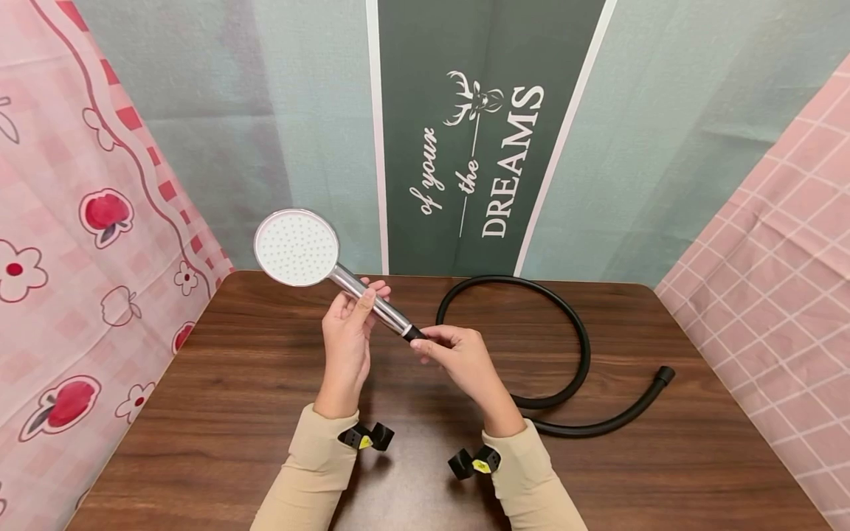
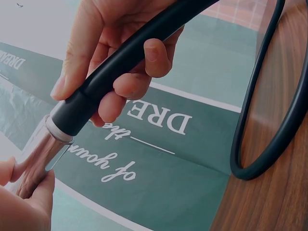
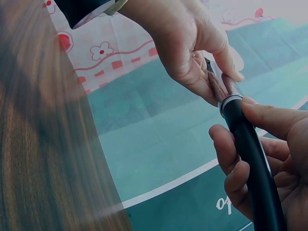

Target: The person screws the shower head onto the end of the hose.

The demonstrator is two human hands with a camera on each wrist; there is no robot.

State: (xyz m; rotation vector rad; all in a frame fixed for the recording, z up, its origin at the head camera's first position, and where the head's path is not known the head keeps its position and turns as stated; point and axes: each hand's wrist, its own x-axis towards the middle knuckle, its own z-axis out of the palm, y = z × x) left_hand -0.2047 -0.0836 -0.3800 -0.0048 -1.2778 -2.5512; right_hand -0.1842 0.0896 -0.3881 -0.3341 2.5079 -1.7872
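Observation:
A chrome shower head point(image 1: 296, 248) with a round white nozzle face is held up over the table, tilted, its handle pointing down to the right. My left hand point(image 1: 348, 332) grips the chrome handle, thumb laid along its top. At the handle's lower end, my right hand point(image 1: 458, 358) pinches the black end fitting point(image 2: 72, 115) of the shower hose point(image 1: 584, 346). Fitting and handle meet end to end, with a light ring between them in the left wrist view; whether they are threaded together I cannot tell. In the right wrist view the hose point(image 3: 255, 168) runs through the right hand's curled fingers.
The hose loops over the brown wooden table point(image 1: 219, 428) on the right, its free end point(image 1: 664, 375) near the right edge. A green-grey printed cloth point(image 1: 319, 147) hangs behind. Pink patterned cloths stand at the left point(image 1: 99, 295) and right point(image 1: 783, 295).

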